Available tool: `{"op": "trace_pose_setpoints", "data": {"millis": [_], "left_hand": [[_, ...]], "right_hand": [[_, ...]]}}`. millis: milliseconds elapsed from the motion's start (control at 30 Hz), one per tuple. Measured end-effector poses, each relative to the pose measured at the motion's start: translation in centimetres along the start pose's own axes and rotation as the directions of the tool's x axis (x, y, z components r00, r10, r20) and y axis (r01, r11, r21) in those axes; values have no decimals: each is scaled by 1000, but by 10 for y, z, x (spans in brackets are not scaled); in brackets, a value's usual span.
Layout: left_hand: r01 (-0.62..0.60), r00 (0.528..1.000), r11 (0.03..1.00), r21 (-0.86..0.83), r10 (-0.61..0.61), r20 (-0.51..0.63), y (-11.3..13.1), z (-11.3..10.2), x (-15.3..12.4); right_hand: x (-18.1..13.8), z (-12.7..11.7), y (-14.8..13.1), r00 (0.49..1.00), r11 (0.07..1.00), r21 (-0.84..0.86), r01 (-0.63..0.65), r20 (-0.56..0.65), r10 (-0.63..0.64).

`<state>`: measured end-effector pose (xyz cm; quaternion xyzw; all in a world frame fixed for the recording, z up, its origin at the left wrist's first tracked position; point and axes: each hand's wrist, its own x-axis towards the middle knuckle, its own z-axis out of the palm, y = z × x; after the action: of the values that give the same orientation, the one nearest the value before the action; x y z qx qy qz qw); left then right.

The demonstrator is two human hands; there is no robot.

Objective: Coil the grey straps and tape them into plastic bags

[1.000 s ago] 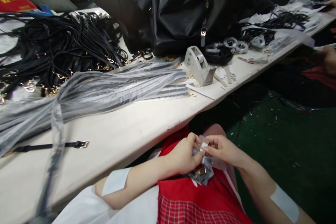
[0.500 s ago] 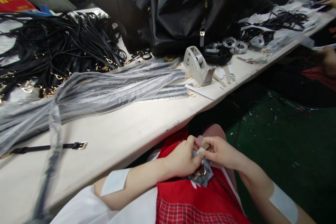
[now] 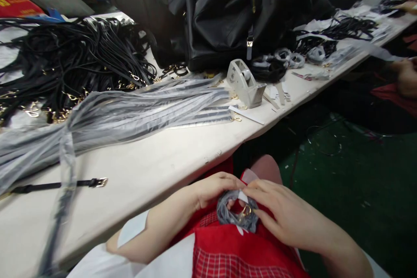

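Note:
In my lap, both hands hold a small coiled strap wrapped in grey plastic film (image 3: 232,213), with a gold metal clasp showing in its middle. My left hand (image 3: 213,189) curls round its left side, fingers closed on the coil. My right hand (image 3: 280,213) lies over its right side, fingertips pressing a small white piece of tape onto the wrap. The bundle rests against my red apron (image 3: 247,252), just below the edge of the white table (image 3: 156,160).
On the table lie a sheaf of film-wrapped straps (image 3: 130,113), a heap of black straps (image 3: 71,61), a single black strap with a buckle (image 3: 61,184), a tape dispenser (image 3: 244,83) and black bags (image 3: 228,13). Another person's hand (image 3: 405,78) shows at the right edge.
My hands have dropped lower into my lap and turned the coiled bundle flatter; the right hand now covers it from above. The view has shifted slightly.

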<state>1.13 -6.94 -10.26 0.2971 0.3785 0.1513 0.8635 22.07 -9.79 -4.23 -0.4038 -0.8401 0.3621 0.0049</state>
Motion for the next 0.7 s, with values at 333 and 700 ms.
{"op": "trace_pose_setpoints", "data": {"millis": [333,700], "left_hand": [[-131,977,981,141,152,-150,0,1,1],[-249,934,955,164,281,-218,1,-11,15]], "right_hand": [[31,-41,34,921,982,183,-54,-370,120],[141,-141,116,510,962,225,-156,-815,274]]}}
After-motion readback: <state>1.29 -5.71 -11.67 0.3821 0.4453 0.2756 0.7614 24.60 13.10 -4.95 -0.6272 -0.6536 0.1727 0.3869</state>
